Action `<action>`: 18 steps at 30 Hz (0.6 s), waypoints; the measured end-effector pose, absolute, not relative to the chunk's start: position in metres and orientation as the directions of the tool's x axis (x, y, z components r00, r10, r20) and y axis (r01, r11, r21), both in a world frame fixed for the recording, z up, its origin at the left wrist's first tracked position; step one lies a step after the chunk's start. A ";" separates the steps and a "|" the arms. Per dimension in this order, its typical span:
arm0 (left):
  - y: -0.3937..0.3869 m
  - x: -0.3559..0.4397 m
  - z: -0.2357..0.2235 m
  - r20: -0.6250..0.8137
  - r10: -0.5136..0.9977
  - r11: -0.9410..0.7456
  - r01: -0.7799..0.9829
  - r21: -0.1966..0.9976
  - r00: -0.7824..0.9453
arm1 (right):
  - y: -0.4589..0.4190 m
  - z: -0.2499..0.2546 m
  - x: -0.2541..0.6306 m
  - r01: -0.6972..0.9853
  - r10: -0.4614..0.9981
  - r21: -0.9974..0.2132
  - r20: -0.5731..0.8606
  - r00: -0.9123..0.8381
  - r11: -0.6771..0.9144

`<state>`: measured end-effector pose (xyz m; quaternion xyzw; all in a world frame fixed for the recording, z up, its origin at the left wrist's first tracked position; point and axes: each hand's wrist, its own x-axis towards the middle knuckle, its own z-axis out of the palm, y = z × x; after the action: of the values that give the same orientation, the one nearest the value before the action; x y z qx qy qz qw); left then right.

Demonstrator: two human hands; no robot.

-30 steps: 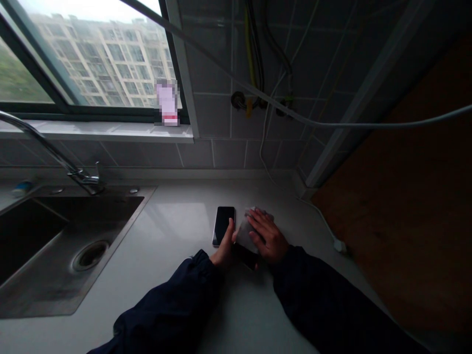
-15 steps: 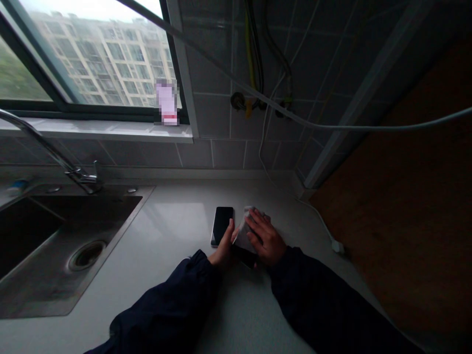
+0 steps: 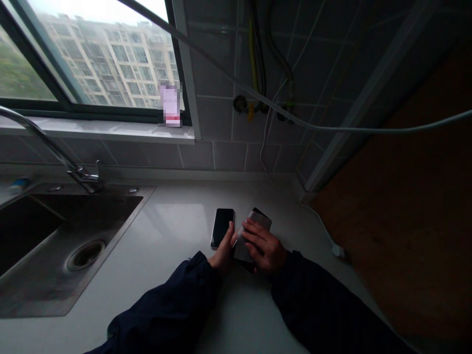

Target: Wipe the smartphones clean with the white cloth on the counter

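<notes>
Right hand [image 3: 264, 246] clamped down over a grey cloth [image 3: 251, 235], fingers spread and lightly curled, pressing it onto a dark slab [image 3: 244, 264], probably a phone, though that's hard to confirm with the cloth across it! Its top corner pokes out at the back and its lower edge shows at the front. Left hand [image 3: 223, 253] comes in narrow and edge-on, fingers together, right in the slot between that slab and a black smartphone [image 3: 221, 227]; whether it has hold of anything, I can't tell. Smartphone lying flat, screen up, long axis running front to back with a slight lean, and the slab's long axis leans the same way. Both sit near the front-to-back middle of the white countertop [image 3: 165, 280], closer to its back edge than its front, right of the stainless steel sink [image 3: 62, 255]. Inside the sink, a round drain [image 3: 85, 254] in the basin floor, and a small blue-and-white item [image 3: 18, 185] at the back-left corner. Faucet [image 3: 83, 174] arching over from behind, and a white cable [image 3: 317, 216] trailing along the back right of the counter
</notes>
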<state>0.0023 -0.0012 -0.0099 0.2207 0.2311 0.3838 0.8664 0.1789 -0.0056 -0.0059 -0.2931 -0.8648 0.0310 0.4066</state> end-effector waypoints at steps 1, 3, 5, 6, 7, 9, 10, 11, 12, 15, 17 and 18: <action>-0.001 0.003 -0.011 -0.225 0.771 0.603 -0.569 0.559 0.596 | -0.005 -0.006 0.179 0.484 0.540 -0.296 0.671 -0.508 0.824; 0.000 0.003 -0.011 -0.202 0.766 0.602 -0.571 0.558 0.610 | -0.003 -0.007 0.180 0.530 0.582 -0.303 0.635 -0.508 0.792; 0.000 0.002 -0.012 -0.186 0.729 0.633 -0.546 0.549 0.659 | -0.001 -0.011 0.182 0.593 0.636 -0.307 0.598 -0.488 0.744; 0.000 0.002 -0.012 -0.190 0.707 0.654 -0.527 0.543 0.681 | 0.001 -0.013 0.183 0.619 0.657 -0.311 0.588 -0.471 0.722; -0.001 0.001 -0.012 -0.205 0.691 0.671 -0.509 0.539 0.693 | 0.002 -0.014 0.183 0.638 0.674 -0.315 0.583 -0.454 0.702; -0.002 0.000 -0.011 -0.255 0.690 0.683 -0.492 0.540 0.678 | 0.003 -0.017 0.183 0.667 0.699 -0.329 0.585 -0.412 0.668; -0.003 0.000 -0.010 -0.281 0.698 0.680 -0.487 0.548 0.658 | 0.003 -0.018 0.182 0.678 0.710 -0.339 0.587 -0.389 0.652; -0.004 0.000 -0.008 -0.301 0.702 0.679 -0.478 0.558 0.646 | 0.002 -0.018 0.182 0.687 0.721 -0.350 0.588 -0.368 0.637; -0.004 0.000 -0.006 -0.308 0.701 0.677 -0.466 0.570 0.643 | 0.001 -0.018 0.181 0.693 0.730 -0.362 0.587 -0.351 0.624; -0.006 0.001 -0.001 -0.265 0.693 0.663 -0.450 0.598 0.670 | 0.000 -0.018 0.180 0.698 0.745 -0.380 0.577 -0.334 0.607; -0.006 0.002 0.000 -0.231 0.694 0.656 -0.466 0.594 0.682 | -0.001 -0.017 0.180 0.691 0.739 -0.370 0.572 -0.357 0.621; -0.005 0.002 0.000 -0.224 0.696 0.656 -0.477 0.585 0.682 | -0.001 -0.017 0.180 0.683 0.730 -0.360 0.569 -0.379 0.636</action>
<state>0.0019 -0.0052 -0.0002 0.2481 0.2203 0.3323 0.8829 0.1799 -0.0008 -0.0175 -0.4256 -0.8296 0.0326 0.3599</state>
